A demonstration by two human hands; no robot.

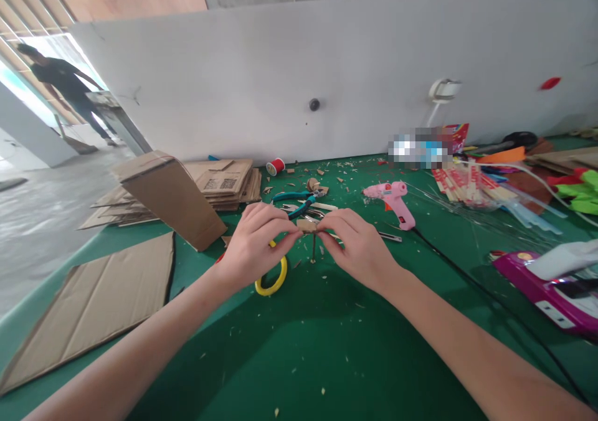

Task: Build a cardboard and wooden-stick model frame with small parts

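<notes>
Probably a craft workshop: green table (327, 346), cardboard sheets (93, 302), glue gun (395, 202), pliers (299, 206)

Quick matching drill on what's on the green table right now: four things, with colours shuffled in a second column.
Things:
1. glue gun
2. tape ring
3. thread spool
4. pliers handles

Colours:
A. yellow
B. teal
C. pink
D. red

Pairs: 1-C, 2-A, 3-D, 4-B.

The left hand and right hand pinch a small cardboard piece between them, above the tape ring.
</notes>
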